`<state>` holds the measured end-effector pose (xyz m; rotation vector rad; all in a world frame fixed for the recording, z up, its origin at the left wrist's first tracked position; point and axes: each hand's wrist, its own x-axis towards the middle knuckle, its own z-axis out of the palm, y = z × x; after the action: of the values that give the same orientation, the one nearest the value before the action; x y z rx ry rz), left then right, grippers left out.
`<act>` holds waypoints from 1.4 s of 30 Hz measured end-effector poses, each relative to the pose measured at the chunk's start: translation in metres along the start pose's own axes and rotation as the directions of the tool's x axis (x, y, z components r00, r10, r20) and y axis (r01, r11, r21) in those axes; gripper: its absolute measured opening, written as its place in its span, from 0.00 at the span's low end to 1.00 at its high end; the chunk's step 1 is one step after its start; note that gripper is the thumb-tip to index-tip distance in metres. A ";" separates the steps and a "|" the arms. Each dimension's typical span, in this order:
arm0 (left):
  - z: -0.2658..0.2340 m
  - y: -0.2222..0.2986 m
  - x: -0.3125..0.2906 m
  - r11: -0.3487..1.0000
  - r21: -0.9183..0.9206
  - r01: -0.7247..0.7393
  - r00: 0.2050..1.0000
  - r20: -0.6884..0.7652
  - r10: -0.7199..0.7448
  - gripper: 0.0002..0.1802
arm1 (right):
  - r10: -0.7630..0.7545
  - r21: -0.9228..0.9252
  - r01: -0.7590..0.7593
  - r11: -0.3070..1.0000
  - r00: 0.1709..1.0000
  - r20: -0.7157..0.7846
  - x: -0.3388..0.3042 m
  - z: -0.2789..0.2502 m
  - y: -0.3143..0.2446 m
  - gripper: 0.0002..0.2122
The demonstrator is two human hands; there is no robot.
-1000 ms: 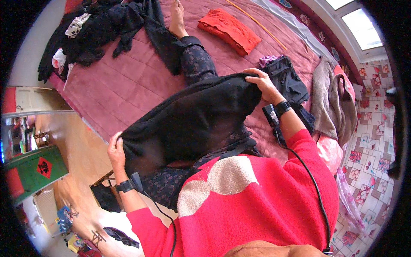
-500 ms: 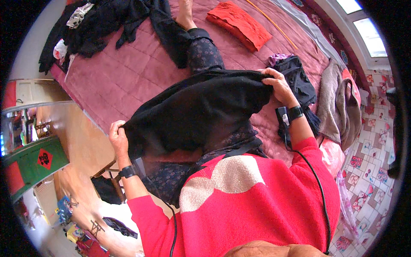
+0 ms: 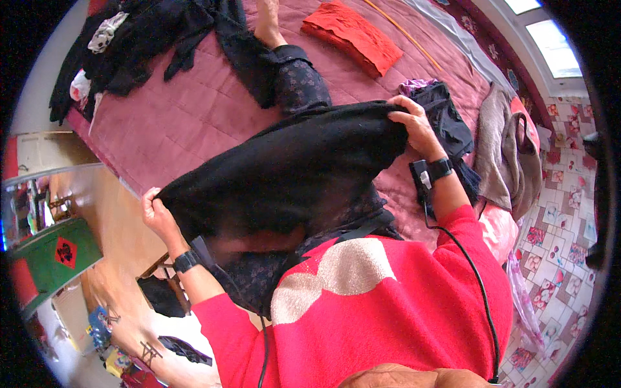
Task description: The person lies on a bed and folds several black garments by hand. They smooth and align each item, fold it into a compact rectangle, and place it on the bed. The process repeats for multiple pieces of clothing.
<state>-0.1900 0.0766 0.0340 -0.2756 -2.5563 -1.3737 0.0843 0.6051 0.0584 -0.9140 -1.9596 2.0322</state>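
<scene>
A black cloth garment [image 3: 284, 171] is stretched out between my hands, over my lap; its exact kind does not show. My left hand [image 3: 157, 210] pinches its left corner beside the bed's edge. The right corner is gripped by my right hand [image 3: 414, 126], with thumb and fingers closed on the fabric. Beneath the garment are my legs in dark floral trousers [image 3: 301, 84], partly covered by it. Each wrist wears a black band with a small device and a cable.
I sit on a pink quilted bed [image 3: 162, 139]. A folded red-orange cloth [image 3: 352, 35] lies ahead, near a thin yellow stick [image 3: 407, 35]. Dark folded clothes [image 3: 446, 116] and a grey-brown garment [image 3: 495, 149] are at right. Black clothes [image 3: 149, 45] are heaped at far left.
My left hand has moved outward to the left, drawing the black garment wider and tauter. My right hand keeps its hold, shifting slightly left in the picture.
</scene>
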 end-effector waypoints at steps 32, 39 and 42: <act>0.235 0.116 -0.156 0.940 -0.236 -0.247 0.712 0.614 0.341 0.55 | -0.389 -0.653 0.370 0.660 0.913 0.125 -0.007 0.126 0.069 0.37; 0.238 0.104 -0.155 0.907 -0.265 -0.326 0.686 0.594 0.420 0.52 | -0.202 -0.608 0.161 0.778 0.979 0.000 0.007 0.119 0.083 0.33; 0.224 0.093 -0.156 0.911 -0.276 -0.306 0.679 0.608 0.412 0.49 | -0.165 -0.543 0.121 0.831 0.986 -0.033 0.007 0.112 0.094 0.32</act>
<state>-0.0405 0.3060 -0.0566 -1.4577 -2.6534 -1.4896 0.0461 0.5026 -0.0390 -0.8872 -2.5222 1.3473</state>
